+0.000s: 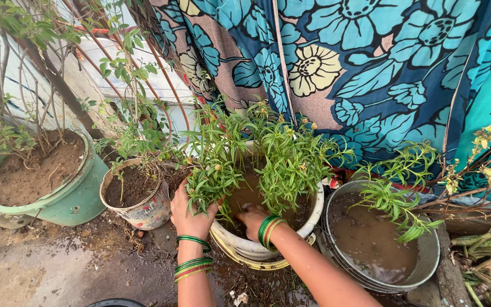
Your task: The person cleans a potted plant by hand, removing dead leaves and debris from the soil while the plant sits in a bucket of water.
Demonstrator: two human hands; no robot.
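A white pot (308,224) in the middle holds a bushy green plant (268,153) with narrow leaves and wet, muddy soil. My left hand (188,213) rests at the pot's left rim and gathers a bunch of the stems aside. My right hand (252,219) reaches into the pot, fingers pressed into the wet soil under the leaves; what it grips, if anything, is hidden. Green bangles circle both wrists.
A small painted pot (143,211) and a large green pot (75,199) of dry soil stand to the left. A metal pot (427,250) of muddy water with a sprig sits right. A floral blue cloth (370,68) hangs behind. The ground is wet.
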